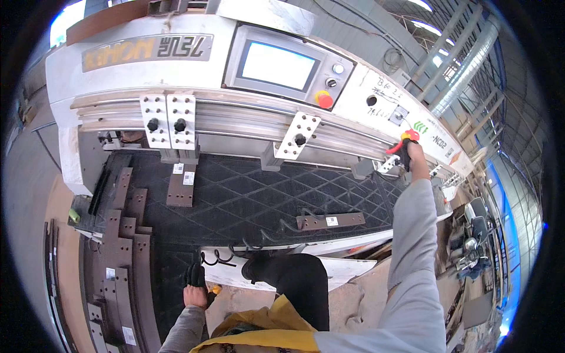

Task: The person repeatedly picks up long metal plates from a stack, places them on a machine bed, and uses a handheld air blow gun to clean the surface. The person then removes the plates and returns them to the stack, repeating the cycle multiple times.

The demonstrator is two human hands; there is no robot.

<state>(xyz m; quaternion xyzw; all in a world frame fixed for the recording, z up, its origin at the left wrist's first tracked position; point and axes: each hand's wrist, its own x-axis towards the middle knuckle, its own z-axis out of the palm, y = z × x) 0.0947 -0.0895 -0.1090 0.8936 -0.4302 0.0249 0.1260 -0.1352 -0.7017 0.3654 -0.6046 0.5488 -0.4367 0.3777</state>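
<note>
My right hand [405,155], in a dark glove with bare skin showing at the back, reaches to the far right of a white machine [135,41]. Its fingers are closed at a red and yellow piece [406,140] whose kind I cannot make out. At the lower left, my left hand [195,288] is in a dark glove, its fingers bent together. Beside it shows a small orange-yellow part [216,289], and a black coiled hose [219,256] ends close by. What the left hand grips is hidden.
A brown drilled board [347,220] lies on the dark table [247,194]; another brown board [180,191] sits under the clamps. Several brown strips [120,253] are stacked at left. The machine carries a lit screen [276,66] and a red button [324,100].
</note>
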